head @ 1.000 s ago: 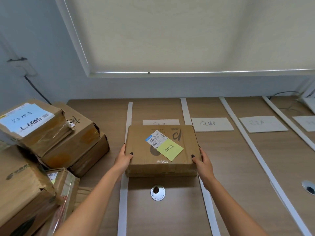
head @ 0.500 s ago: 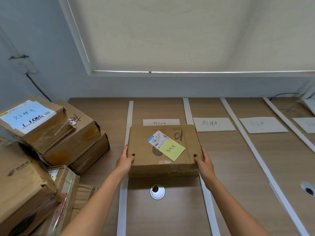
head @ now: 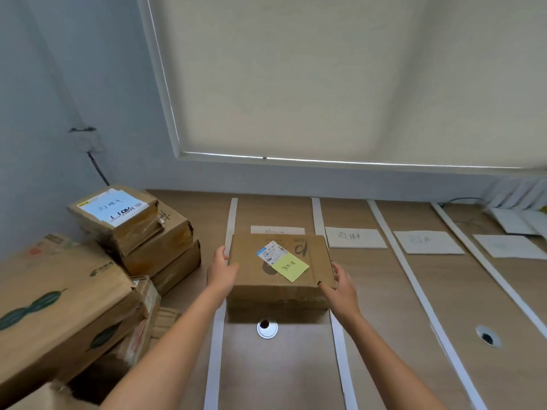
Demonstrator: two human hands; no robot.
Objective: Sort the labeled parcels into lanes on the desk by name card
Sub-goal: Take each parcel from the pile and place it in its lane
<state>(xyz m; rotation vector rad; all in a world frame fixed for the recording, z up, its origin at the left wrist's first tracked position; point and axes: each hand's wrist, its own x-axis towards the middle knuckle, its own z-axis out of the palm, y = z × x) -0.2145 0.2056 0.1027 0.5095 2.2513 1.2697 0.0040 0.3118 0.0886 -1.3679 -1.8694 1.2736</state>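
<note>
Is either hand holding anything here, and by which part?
Both hands, left and right, flank the parcel at its side edges; an actual grip cannot be told.

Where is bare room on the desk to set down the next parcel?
The lanes right of the parcel are bare wood below each name card, between the white strips. Near the front, only a cable grommet interrupts. The left end is crowded with stacked boxes.

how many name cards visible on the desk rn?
4. One white paper name card lies partly hidden behind the brown cardboard parcel; the second, third and fourth lie in the lanes to its right. More may lie beyond the right edge.
</note>
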